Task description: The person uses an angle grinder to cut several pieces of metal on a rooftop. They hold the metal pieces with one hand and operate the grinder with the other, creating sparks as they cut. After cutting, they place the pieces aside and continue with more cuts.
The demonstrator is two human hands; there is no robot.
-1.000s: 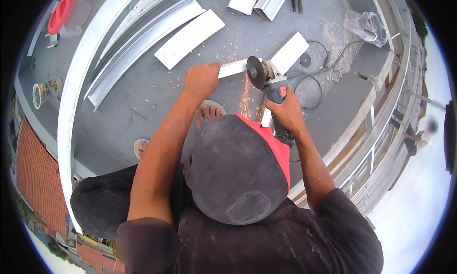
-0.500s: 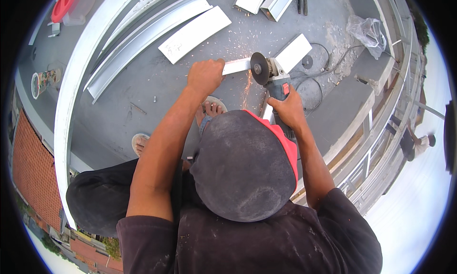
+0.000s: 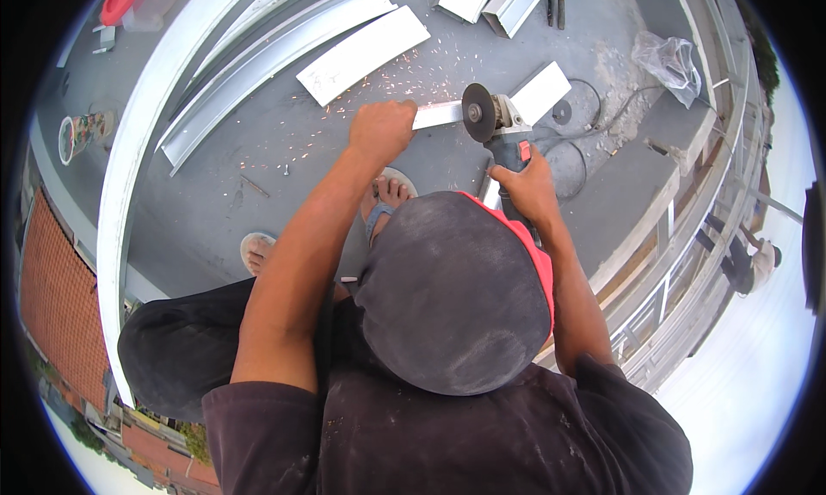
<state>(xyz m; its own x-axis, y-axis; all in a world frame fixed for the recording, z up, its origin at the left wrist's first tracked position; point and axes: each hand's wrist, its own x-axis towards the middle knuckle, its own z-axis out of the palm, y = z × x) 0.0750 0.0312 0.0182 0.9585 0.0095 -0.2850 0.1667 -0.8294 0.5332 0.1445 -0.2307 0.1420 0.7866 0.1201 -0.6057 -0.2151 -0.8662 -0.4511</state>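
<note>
Sparks now scattered wider over the grey floor (image 3: 215, 176) than 0.5 s back, spread toward the far-left side; strip and tool placed as before. Left hand (image 3: 381, 130) clamped on the near end of a white metal strip (image 3: 439, 114) lying flat on the floor, toward its far edge. Right hand (image 3: 527, 185) wrapped around the body of an angle grinder (image 3: 499, 129), disc touching the strip just beside the left hand. Hands near each other, not touching. 1 sandalled foot (image 3: 387, 192) just behind the strip.
</note>
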